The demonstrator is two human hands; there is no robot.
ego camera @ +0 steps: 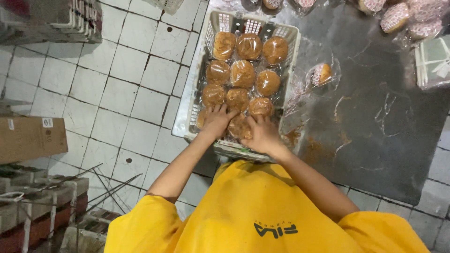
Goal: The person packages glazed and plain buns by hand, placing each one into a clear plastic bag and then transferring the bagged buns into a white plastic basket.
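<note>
in the near end of the white crate (199, 100): left hand (216, 119) flat, fingers spread, right hand (262, 133) curled, both pressing light, soft, slippery-wrapped buns (240, 125), probably best cupped underneath.

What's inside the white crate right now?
The crate holds rows of plastic-wrapped brown buns, one layer visible. Left hand and right hand cover the nearest row; anything beneath is hidden.

The person wore a bright yellow short-sleeved shirt (253, 211), loose and creased across the chest, with a small dark printed mark low on the front (seen upside down from the head camera). Both forearms were bare below the sleeves. The hands (216, 121) carried no gloves, rings or watch.
</note>
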